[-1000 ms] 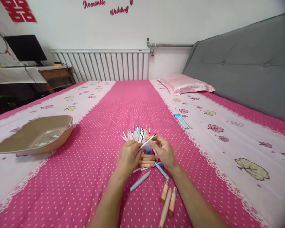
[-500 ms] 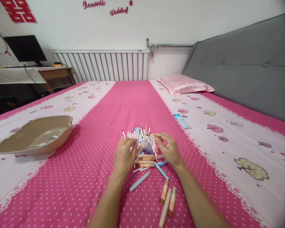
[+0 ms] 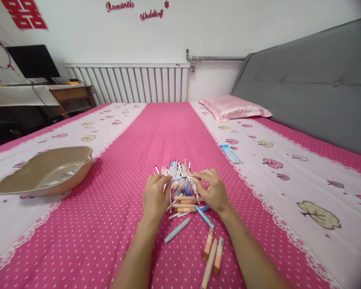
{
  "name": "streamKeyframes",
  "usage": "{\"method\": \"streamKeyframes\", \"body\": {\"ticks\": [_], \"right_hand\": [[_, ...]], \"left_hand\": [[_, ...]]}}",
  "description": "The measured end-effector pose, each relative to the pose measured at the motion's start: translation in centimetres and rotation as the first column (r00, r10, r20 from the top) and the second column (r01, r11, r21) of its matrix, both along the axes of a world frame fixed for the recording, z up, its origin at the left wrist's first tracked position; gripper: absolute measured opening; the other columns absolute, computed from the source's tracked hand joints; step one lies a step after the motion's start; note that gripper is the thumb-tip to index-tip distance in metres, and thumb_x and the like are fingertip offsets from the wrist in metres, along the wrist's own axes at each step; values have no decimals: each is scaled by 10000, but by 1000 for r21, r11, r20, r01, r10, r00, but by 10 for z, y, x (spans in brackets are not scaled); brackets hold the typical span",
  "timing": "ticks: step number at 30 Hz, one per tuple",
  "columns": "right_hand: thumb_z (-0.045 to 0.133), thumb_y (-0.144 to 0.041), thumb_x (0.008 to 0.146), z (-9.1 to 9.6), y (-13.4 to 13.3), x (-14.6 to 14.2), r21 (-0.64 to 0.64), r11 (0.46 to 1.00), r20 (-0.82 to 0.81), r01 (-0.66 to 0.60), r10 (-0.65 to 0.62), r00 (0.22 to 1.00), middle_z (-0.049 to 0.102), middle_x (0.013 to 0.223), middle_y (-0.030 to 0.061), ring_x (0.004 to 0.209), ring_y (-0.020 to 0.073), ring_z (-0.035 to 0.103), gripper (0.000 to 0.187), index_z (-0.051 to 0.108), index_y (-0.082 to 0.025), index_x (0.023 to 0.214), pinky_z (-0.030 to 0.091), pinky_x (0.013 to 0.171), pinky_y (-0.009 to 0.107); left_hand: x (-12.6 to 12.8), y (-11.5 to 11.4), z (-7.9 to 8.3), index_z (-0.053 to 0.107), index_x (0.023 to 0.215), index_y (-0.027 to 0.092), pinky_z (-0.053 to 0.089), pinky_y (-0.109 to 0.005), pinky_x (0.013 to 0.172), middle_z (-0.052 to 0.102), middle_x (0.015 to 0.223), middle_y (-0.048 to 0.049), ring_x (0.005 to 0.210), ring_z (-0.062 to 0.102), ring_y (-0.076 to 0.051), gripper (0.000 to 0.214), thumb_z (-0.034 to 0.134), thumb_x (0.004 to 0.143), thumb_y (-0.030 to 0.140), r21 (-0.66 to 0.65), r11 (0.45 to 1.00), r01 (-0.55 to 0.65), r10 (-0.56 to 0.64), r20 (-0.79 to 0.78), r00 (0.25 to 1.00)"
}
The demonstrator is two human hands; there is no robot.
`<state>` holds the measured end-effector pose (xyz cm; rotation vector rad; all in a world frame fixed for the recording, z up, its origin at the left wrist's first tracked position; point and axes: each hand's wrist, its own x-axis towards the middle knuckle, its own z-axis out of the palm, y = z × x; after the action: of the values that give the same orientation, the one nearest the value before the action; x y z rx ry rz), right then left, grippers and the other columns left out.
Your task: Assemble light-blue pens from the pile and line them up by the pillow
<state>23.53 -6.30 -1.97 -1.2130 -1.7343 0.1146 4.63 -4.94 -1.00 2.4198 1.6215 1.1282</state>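
A heap of pen parts [image 3: 180,182], white refills with blue and orange barrels, lies on the pink dotted bedspread [image 3: 114,224]. Both my hands hover over it. My left hand [image 3: 154,198] and my right hand [image 3: 212,190] pinch the two ends of one thin pen piece [image 3: 180,178] held level between them. Loose orange barrels [image 3: 213,251] and a pale blue barrel [image 3: 177,230] lie nearer me, between my forearms.
A beige shallow bowl [image 3: 45,170] sits on the bed at the left. A small row of blue pens [image 3: 231,153] lies to the right of the heap. A pink pillow [image 3: 234,106], grey headboard [image 3: 313,92] and white radiator [image 3: 129,83] stand beyond.
One second ago my hands held a white refill tilted up above the heap. They have since dropped lower and now hold a piece level between them.
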Motion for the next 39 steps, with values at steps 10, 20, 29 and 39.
{"method": "streamKeyframes", "body": {"ticks": [10,20,29,39], "right_hand": [[523,-127,796,1,0,-4,33,998,60,-57,55,997,636,870,65,851,208,532,226,680,-177,950,448,787,360],[389,35,604,8,-11,-23,-126,943,-131,-309,293,947,556,1230,59,1158,174,491,695,468,-200,1253,379,1012,352],[434,-64,724,14,-14,-16,-20,992,-403,-128,110,909,542,1256,71,1147,195,499,547,482,-220,1246,391,993,392],[652,-240,704,-14,0,-11,-380,925,-59,-18,-5,998,709,834,36,747,211,645,200,691,-229,900,482,678,333]], "left_hand": [[3,-1,0,691,918,196,429,-310,723,613,802,-52,803,529,-194,181,528,837,201,-5,994,107,-107,-85,991],[11,-7,3,674,946,187,434,-299,715,622,819,-61,801,538,-182,186,525,836,186,-44,963,265,-267,-43,963],[8,-2,2,665,907,180,449,-303,718,677,831,-52,770,588,-175,177,520,812,218,-158,979,128,-95,205,974],[4,3,-4,626,911,153,478,-274,637,681,806,-52,690,623,-151,233,555,759,315,-319,942,103,114,593,797]]}}
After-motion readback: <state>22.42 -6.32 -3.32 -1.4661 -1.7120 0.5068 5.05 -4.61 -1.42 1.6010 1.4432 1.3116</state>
